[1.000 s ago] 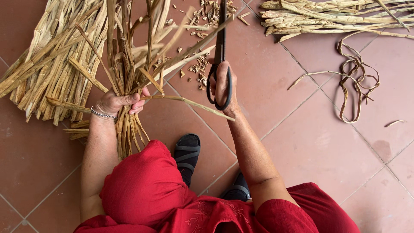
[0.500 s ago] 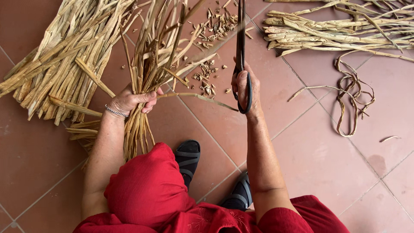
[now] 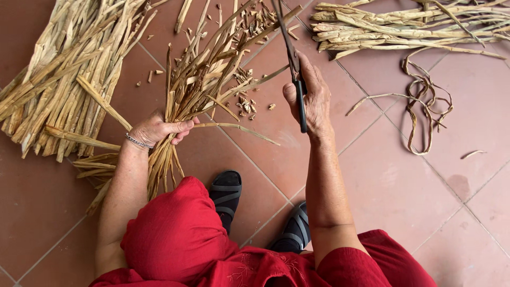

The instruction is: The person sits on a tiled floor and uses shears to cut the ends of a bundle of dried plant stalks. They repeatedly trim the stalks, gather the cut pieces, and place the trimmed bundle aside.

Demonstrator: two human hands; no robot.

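My left hand (image 3: 156,129) grips a bundle of dried, straw-coloured leaf strips (image 3: 199,79) near its lower end; the strips fan upward and to the right. A silver bracelet circles that wrist. My right hand (image 3: 311,98) holds long black-handled scissors (image 3: 292,58), blades pointing up toward the fanned tips of the bundle. One loose strip (image 3: 239,129) sticks out sideways from the bundle toward the right hand. Small cut bits (image 3: 247,103) lie on the tiles between the hands.
A big heap of dried strips (image 3: 58,90) lies at the left. Another pile (image 3: 404,29) lies top right, with curled thin strips (image 3: 425,106) below it. Red-brown floor tiles (image 3: 425,202). My red-clothed knee (image 3: 175,234) and black sandals (image 3: 228,194) sit at the bottom.
My right hand with the scissors has shifted right and slightly up, away from the bundle. The left hand keeps its grip on the bundle.
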